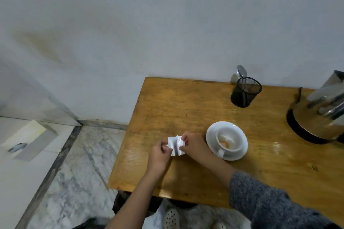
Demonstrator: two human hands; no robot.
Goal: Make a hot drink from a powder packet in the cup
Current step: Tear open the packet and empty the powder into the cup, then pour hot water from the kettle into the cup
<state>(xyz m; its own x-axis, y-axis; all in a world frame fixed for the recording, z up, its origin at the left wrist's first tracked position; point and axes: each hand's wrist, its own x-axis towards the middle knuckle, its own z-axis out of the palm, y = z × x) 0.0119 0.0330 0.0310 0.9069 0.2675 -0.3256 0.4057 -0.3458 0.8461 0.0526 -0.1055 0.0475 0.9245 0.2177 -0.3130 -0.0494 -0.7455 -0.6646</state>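
- Head view: the powder packet [175, 145] is a small white sachet, crumpled, with a dark stripe running down its middle; any print on it is too blurred to read.
- It is held just above the wooden table [186, 102], near the table's left part and just left of the saucer.
- The left hand [159, 156] pinches the packet's left edge between thumb and fingertips; the right hand [194, 145] pinches its right edge the same way. The packet is stretched between the two hands.
- The cup [230, 140] is white and stands on a white saucer [211, 135], just right of the right hand; inside it lie something white and something orange, too blurred to name, and a small white tag hangs over the near rim.
- A black mesh holder [245, 92] with a spoon [242, 71] stands at the table's far edge by the wall.
- A metal kettle [318, 117] sits at the right edge, well apart from the hands.
- The right arm wears a grey knit sleeve [260, 197]; the left forearm is bare.
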